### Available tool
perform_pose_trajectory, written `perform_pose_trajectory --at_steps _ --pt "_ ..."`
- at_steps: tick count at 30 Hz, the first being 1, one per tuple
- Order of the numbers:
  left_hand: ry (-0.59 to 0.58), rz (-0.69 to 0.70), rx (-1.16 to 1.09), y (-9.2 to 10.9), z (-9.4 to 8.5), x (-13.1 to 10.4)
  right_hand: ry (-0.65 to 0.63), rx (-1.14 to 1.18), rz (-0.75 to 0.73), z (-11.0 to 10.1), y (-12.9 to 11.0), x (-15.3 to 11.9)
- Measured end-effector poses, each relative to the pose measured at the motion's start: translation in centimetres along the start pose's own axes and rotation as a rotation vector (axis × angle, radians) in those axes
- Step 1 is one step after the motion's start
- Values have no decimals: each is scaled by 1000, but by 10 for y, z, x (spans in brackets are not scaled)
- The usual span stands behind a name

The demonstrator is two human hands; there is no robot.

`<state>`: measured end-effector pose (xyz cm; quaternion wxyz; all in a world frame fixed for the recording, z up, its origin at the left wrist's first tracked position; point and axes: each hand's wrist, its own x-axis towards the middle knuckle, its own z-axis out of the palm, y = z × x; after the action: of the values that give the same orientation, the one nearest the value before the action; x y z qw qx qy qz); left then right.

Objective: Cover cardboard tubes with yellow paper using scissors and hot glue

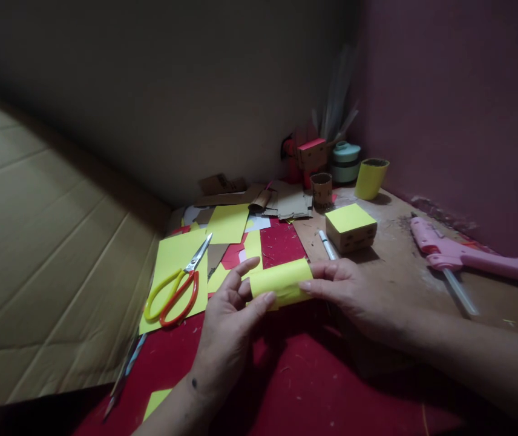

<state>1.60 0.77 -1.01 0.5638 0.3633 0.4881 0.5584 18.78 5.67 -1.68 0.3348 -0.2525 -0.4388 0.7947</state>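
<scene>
A yellow paper tube lies sideways between my two hands, above the red surface. My left hand grips its left end, thumb pressed on the front and fingers behind. At the other end, my right hand pinches the tube with thumb and fingers. Whether a cardboard core sits inside is hidden. Left of my left hand, scissors with one yellow and one red-orange handle rest on a yellow paper sheet. Just beyond my right hand are a white marker and a cardboard block with a yellow top.
A pink glue gun with a clear stick lies at the right. Toward the back stand a yellow-wrapped tube, a bare cardboard tube and a teal container. A large cardboard sheet slopes along the left. Cardboard scraps lie behind.
</scene>
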Motion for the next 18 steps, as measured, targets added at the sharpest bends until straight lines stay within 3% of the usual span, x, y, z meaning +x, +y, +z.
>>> perform_pose_trajectory --at_steps 8,18 --pt "68 -21 63 -4 7 -4 -26 -146 -78 14 5 -10" --pt "-30 17 24 1 -2 -2 -36 51 5 5 2 -6"
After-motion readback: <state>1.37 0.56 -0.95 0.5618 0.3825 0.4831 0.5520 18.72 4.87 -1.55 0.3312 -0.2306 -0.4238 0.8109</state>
